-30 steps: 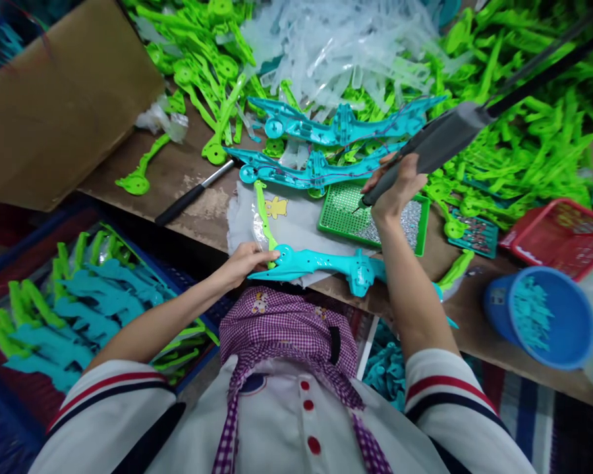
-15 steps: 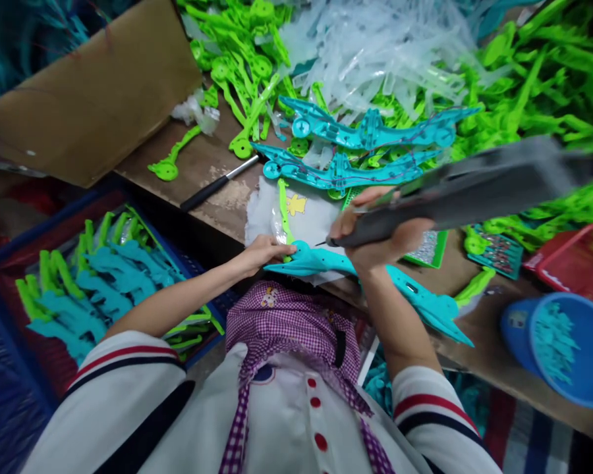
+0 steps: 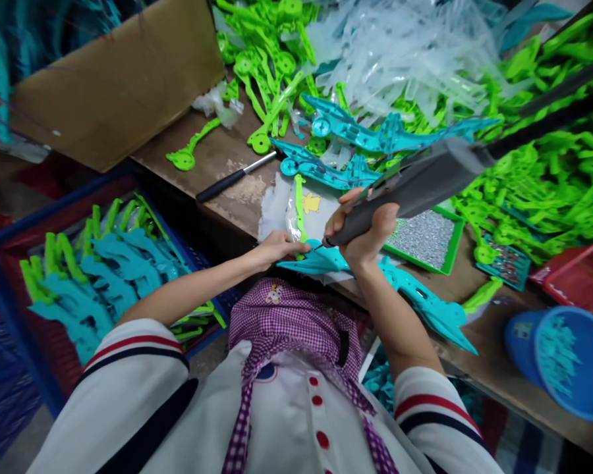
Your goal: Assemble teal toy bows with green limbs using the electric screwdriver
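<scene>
The right hand grips a grey power screwdriver (image 3: 420, 184), its bit at the round boss of the teal shell (image 3: 329, 260); contact is unclear. The left hand (image 3: 279, 249) pinches that end beside the lime arm (image 3: 299, 204). The shell lies along the front edge of the worktop (image 3: 212, 146), so pressing off-centre could tip it, and a slipping bit could jab the nearby fingertips.
</scene>
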The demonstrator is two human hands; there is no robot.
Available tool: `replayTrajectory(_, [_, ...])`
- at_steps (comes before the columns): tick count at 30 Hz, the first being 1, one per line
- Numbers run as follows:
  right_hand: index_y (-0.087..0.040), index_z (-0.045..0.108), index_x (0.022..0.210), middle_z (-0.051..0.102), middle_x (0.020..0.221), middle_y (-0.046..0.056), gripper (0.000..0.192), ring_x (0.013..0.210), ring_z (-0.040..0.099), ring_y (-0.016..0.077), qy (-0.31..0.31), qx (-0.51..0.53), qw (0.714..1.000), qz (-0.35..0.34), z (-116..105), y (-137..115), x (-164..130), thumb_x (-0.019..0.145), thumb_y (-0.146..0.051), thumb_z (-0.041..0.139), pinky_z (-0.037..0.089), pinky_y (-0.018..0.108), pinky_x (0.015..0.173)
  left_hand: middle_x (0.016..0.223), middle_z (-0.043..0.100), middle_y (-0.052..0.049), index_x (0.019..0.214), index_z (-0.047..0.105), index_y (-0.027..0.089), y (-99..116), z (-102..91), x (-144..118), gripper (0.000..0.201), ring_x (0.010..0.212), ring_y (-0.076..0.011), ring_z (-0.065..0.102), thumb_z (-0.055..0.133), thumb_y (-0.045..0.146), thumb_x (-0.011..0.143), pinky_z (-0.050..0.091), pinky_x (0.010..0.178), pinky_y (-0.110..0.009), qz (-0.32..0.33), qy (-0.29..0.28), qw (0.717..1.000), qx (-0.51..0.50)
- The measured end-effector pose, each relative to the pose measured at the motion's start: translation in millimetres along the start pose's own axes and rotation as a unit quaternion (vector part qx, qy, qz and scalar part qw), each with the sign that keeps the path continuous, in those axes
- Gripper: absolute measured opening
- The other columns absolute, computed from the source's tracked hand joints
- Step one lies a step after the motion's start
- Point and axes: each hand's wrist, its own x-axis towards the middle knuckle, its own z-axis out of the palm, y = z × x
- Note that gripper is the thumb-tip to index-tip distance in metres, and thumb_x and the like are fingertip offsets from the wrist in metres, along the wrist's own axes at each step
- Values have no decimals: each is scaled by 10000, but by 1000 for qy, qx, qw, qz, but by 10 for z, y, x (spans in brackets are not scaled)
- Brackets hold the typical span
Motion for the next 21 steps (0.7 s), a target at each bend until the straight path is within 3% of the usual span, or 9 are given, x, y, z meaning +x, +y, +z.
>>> replayTrajectory(6, [-241, 610, 1014, 421, 566, 1, 1000, 490, 509, 189, 11, -30, 999, 2, 49, 92, 3, 641, -1001, 78, 451, 358, 488, 544, 619, -14, 576, 621, 149, -14, 5, 9, 278, 486, -81, 533, 827, 302, 682, 395, 501, -236, 0, -5, 1000, -3])
replayTrajectory(10, [-231, 644, 916, 522, 577, 26, 839, 543, 578, 199, -14, 5, 999, -33, 64, 188, -48, 709, -954, 272, 504, 367, 520, 481, 549, 18, 517, 546, 167, -19, 17, 29, 349, 440, -56, 456, 824, 288, 689, 321, 466, -230, -5, -1, 1000, -2])
replayTrajectory(13, [-243, 602, 771, 517, 551, 5, 709, 514, 560, 172, -26, 11, 999, -38, 83, 270, -53, 702, -920, 399, 520, 357, 533, 427, 470, 48, 479, 481, 180, -28, 18, 49, 425, 405, -42, 388, 835, 307, 678, 249, 442, -233, -8, 5, 1000, 3])
replayTrajectory(21, [-249, 516, 615, 480, 494, -32, 613, 462, 535, 144, -53, 126, 984, -117, 125, 451, -11, 692, -856, 546, 512, 323, 485, 437, 497, 44, 475, 509, 172, -45, 22, 62, 401, 415, -49, 431, 853, 285, 647, 299, 458, -231, -8, 14, 1000, -10])
